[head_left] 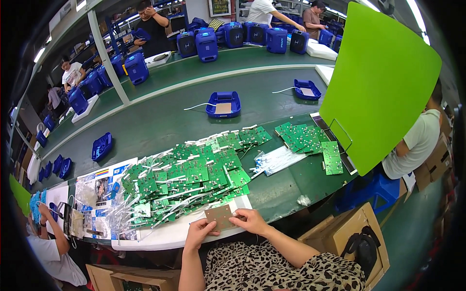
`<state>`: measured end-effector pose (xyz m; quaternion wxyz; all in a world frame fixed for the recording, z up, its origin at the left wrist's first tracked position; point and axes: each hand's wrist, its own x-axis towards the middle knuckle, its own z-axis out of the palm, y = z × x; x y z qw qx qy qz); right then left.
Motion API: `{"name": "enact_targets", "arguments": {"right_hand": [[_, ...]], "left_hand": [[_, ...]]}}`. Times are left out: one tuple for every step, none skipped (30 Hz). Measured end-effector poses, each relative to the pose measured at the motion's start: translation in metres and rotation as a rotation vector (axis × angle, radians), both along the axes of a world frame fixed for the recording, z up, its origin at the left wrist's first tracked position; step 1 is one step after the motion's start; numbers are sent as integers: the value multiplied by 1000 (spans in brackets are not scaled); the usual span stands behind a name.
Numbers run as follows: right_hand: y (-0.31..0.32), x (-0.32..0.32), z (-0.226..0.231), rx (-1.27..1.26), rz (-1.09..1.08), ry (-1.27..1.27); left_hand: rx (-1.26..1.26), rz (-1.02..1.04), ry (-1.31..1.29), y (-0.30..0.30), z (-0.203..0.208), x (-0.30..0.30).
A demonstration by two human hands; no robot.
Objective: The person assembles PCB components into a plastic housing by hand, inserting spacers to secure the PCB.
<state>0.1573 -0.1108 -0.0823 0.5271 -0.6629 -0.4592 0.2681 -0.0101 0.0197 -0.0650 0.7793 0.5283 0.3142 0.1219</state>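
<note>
A small brown rectangular board [221, 216], dotted with little holes, is held just above the near edge of the bench. My left hand [198, 234] pinches its lower left corner, thumb on top. At the right edge my right hand [250, 222] grips it between thumb and fingers. The board's underside is hidden. Beyond my hands lies a broad heap of green circuit boards [194, 169] with white cables, resting partly on a white sheet [177, 233].
A bundle of white cables [279, 160] and more green boards [301, 137] lie to the right, before a lime-green panel [381, 82]. Blue plastic housings [223, 105] sit on the green conveyor [170, 119]. Cardboard boxes [340, 233] stand near me; other people work around.
</note>
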Motion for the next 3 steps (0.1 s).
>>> {"name": "enact_targets", "arguments": {"right_hand": [[0, 0, 0, 0, -5, -2], [0, 0, 1, -3, -3, -11], [0, 0, 1, -6, -2, -19]], "left_hand": [[0, 0, 0, 0, 0, 0], [7, -2, 0, 0, 0, 0], [14, -4, 1, 0, -1, -1]]}}
